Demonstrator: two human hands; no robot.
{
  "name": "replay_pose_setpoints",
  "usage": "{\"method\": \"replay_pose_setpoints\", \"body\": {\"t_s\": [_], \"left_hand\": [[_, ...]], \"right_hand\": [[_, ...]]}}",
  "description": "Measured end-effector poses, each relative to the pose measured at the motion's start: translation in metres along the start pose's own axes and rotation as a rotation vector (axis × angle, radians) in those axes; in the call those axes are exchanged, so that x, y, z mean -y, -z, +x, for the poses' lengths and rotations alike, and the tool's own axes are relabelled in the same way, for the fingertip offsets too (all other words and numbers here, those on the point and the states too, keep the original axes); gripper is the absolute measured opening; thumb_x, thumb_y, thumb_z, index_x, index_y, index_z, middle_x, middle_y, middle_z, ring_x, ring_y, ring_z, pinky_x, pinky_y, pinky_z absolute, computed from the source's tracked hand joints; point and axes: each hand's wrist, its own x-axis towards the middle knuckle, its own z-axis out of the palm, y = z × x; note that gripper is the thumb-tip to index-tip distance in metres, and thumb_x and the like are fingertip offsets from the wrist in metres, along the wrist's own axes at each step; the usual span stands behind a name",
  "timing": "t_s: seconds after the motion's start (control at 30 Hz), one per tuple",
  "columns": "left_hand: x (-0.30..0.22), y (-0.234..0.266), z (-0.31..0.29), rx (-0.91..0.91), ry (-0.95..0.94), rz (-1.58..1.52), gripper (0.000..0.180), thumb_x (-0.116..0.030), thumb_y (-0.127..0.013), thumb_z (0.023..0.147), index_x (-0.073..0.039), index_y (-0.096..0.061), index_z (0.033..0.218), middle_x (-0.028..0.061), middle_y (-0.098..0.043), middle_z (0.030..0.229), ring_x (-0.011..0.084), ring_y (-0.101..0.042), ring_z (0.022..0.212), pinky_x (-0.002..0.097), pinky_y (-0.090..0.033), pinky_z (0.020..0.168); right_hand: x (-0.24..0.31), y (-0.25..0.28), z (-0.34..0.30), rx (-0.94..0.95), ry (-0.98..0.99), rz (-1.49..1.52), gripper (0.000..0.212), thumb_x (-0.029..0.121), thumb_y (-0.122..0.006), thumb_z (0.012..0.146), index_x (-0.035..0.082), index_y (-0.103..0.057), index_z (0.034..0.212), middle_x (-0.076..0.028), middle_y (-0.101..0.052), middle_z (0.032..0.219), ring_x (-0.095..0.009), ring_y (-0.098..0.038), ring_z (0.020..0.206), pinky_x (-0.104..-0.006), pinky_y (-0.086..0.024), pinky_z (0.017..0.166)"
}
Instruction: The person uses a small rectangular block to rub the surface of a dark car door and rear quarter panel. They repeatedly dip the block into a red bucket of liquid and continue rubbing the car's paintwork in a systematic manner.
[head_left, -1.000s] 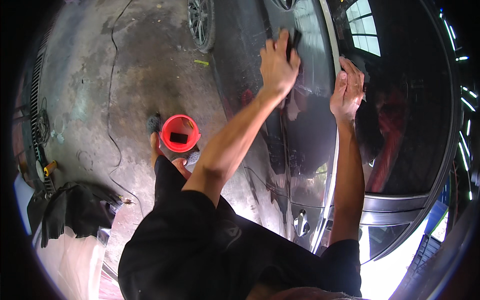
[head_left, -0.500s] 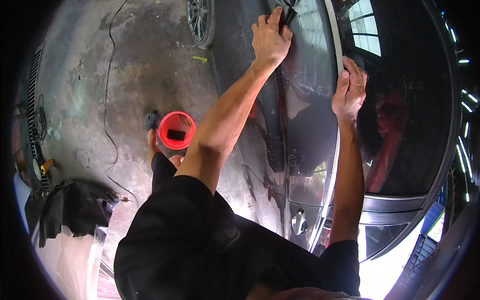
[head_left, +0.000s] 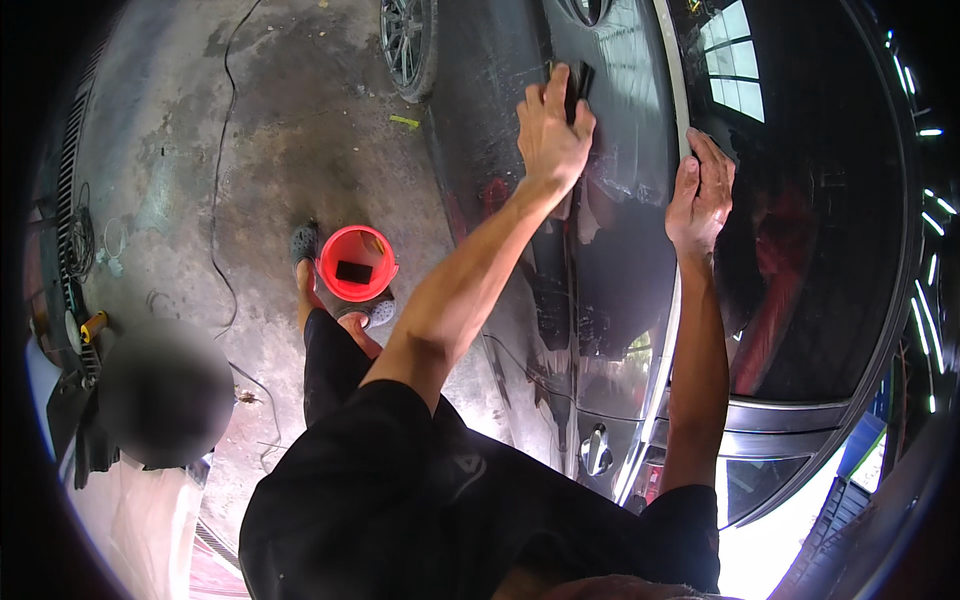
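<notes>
My left hand [head_left: 555, 140] is closed around a dark sanding block or similar black block [head_left: 580, 85], pressing it to the dull grey door panel [head_left: 630, 110] of a car. Pale scuffs and wet-looking smears mark the paint near it. To the right, my right hand [head_left: 703, 205] lies on the light window trim [head_left: 672, 75] and the edge of the dark side window [head_left: 820, 240], its fingers stretched out and holding nothing. Close to my body, a chrome door handle [head_left: 596, 452] shows on the door. The block's underside is hidden.
On the concrete floor a red bucket [head_left: 357, 240] with a black block [head_left: 353, 272] inside stands by my feet. A dark cable [head_left: 217, 190] crosses the floor, and a car wheel [head_left: 405, 50] is at the top. A blurred round patch hides part of the left side.
My left hand has slid the block nearer to me along the door panel, baring a round dark opening above. My right hand stays on the trim, with only a slight shift.
</notes>
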Motion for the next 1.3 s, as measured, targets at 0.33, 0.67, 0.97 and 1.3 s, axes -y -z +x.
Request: {"method": "replay_pose_setpoints", "body": {"t_s": [0.33, 0.67, 0.97, 1.3], "left_hand": [[0.002, 0.003, 0.018, 0.007, 0.021, -0.032, 0.063, -0.029, -0.069, 0.097, -0.007, -0.053, 0.153, 0.0278, -0.060, 0.120, 0.0450, -0.065, 0.105, 0.0533, -0.054, 0.097], [0.004, 0.007, 0.028, 0.048, 0.114, -0.103, 0.062, -0.024, -0.068, 0.096, -0.011, -0.051, 0.154, 0.0253, -0.056, 0.128, 0.0453, -0.059, 0.115, 0.0555, -0.052, 0.101], [0.012, -0.002, 0.027, 0.009, 0.017, -0.061, 0.065, -0.024, -0.071, 0.095, -0.012, -0.049, 0.155, 0.0253, -0.054, 0.128, 0.0439, -0.058, 0.114, 0.0550, -0.055, 0.095], [-0.008, -0.002, 0.066, 0.035, 0.133, -0.028, 0.062, -0.027, -0.069, 0.096, -0.010, -0.052, 0.153, 0.0262, -0.054, 0.133, 0.0451, -0.059, 0.118, 0.0557, -0.054, 0.099]], "right_hand": [[0.001, 0.002, 0.000, 0.010, 0.010, -0.006, 0.030, 0.010, -0.057, 0.105, -0.005, -0.069, 0.128, -0.020, -0.072, 0.123, -0.036, -0.066, 0.113, -0.0456, -0.051, 0.100], [0.001, 0.004, -0.001, 0.058, -0.024, -0.033, 0.033, 0.015, -0.051, 0.110, -0.003, -0.070, 0.130, -0.018, -0.071, 0.130, -0.036, -0.065, 0.119, -0.0436, -0.051, 0.105], [0.003, 0.004, 0.000, 0.079, -0.024, -0.034, 0.034, 0.015, -0.050, 0.111, -0.004, -0.069, 0.130, -0.020, -0.071, 0.129, -0.036, -0.065, 0.119, -0.0432, -0.051, 0.104], [0.002, 0.006, -0.001, 0.094, -0.039, -0.059, 0.034, 0.015, -0.049, 0.110, -0.005, -0.069, 0.130, -0.020, -0.070, 0.130, -0.038, -0.065, 0.120, -0.0453, -0.050, 0.105]]}}
